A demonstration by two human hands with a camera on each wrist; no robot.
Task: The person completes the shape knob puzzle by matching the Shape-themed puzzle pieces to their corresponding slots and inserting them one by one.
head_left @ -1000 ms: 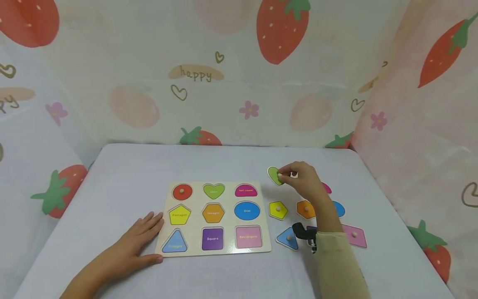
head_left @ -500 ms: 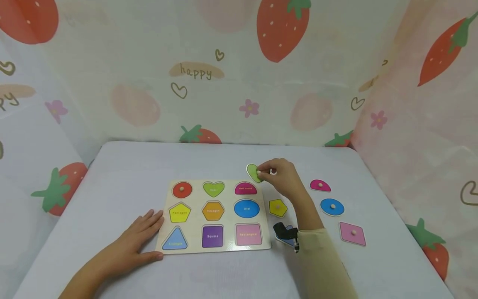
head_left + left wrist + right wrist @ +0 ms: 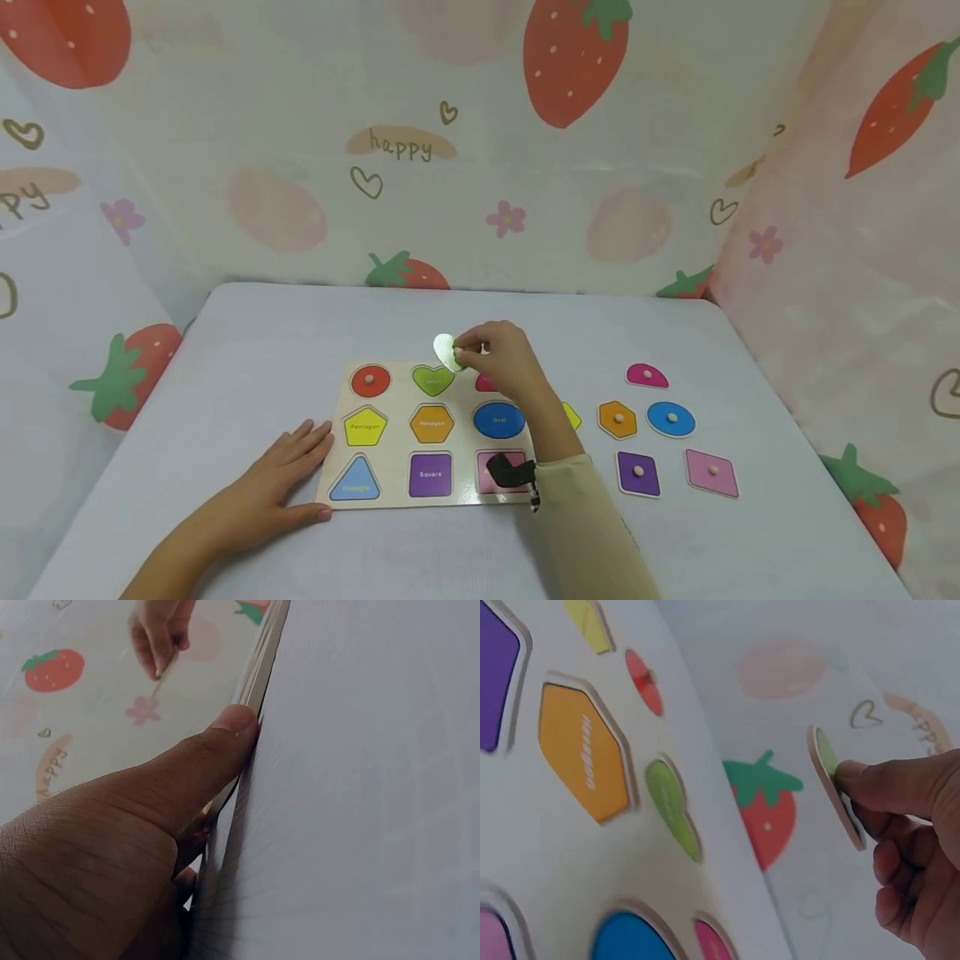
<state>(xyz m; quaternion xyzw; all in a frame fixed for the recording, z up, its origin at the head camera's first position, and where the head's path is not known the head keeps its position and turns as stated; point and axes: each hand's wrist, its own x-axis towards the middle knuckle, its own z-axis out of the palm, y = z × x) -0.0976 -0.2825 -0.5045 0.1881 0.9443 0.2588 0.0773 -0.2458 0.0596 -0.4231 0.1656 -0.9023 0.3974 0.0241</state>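
Between thumb and fingertips, the right hand [image 3: 501, 357] pinches the knob of a green heart puzzle piece [image 3: 446, 352]. The heart is tilted in the air just beyond the top edge of the wooden puzzle board [image 3: 392, 493], near the green heart recess [image 3: 433, 381]. In the right wrist view the heart piece [image 3: 835, 787] shows nearly edge-on, apart from the board. A red circle piece [image 3: 371, 381] with a knob sits in the board's far left recess. The left hand [image 3: 273, 487] rests flat on the table, fingers straight, fingertips and thumb touching the board's left edge.
Right of the board lie loose knobbed pieces: a magenta half round [image 3: 647, 376], a blue oval [image 3: 671, 419], an orange hexagon [image 3: 617, 419], a purple square [image 3: 638, 474] and a pink rectangle [image 3: 712, 472]. The right arm partly hides a yellow pentagon [image 3: 572, 415]. Strawberry-print curtains surround the table.
The right hand has carried the green heart leftward, from above the loose pieces to the board's far edge. The left hand and the board stay in place; the head view has shifted slightly.
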